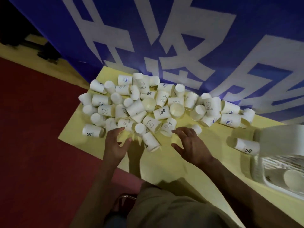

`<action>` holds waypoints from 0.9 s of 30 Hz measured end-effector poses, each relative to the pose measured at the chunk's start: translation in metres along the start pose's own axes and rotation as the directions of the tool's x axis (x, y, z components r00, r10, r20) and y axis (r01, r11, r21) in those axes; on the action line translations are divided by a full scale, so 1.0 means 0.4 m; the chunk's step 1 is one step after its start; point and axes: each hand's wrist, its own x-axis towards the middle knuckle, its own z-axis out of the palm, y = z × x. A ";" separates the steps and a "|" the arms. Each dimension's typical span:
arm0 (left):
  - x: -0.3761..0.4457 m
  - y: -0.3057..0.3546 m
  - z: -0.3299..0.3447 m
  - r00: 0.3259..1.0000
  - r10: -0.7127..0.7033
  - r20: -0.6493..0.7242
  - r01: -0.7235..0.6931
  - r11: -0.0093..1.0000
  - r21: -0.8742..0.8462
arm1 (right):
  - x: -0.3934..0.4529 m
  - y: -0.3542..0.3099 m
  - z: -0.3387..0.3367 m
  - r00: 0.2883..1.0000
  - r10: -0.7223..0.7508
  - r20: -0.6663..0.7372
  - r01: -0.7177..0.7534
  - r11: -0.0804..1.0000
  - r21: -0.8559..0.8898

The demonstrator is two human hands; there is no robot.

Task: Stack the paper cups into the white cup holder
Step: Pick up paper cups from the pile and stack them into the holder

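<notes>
1. Desk [181, 155]: a yellow surface that I view from above; its far edge meets a blue banner [164, 38] with large white characters.
2. Paper cups [148, 102]: a loose heap of white cups across the far half of the desk, most lying on their sides, a few mouth-up; some carry "HELLO" or "%" prints.
3. Left hand [116, 143]: fingers spread and relaxed, gripping nothing, poised at the near edge of the heap.
4. Right hand [189, 143]: likewise spread and empty, fingertips just beside the nearest cups.
5. Single cup [151, 142]: lies on its side between the two hands, "%" mark showing.
6. White cup holder [279, 140]: at the right edge of my view, blurred; a "%" cup [245, 146] lies at its left end, and I cannot tell whether it is inserted.
7. White tray [279, 186]: near right, with one cup [293, 179] inside.
8. Red floor [32, 129]: left of the desk.
</notes>
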 end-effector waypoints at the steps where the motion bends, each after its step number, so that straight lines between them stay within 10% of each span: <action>1: 0.023 -0.022 -0.014 1.000 -0.005 0.000 0.005 1.000 0.000 | 0.025 -0.013 0.013 1.000 0.005 0.001 -0.005 1.000 -0.016; 27: 0.170 -0.137 -0.074 0.992 -0.018 0.127 0.029 0.996 -0.086 | 0.326 -0.085 0.219 0.963 0.231 0.138 -0.175 0.927 -0.331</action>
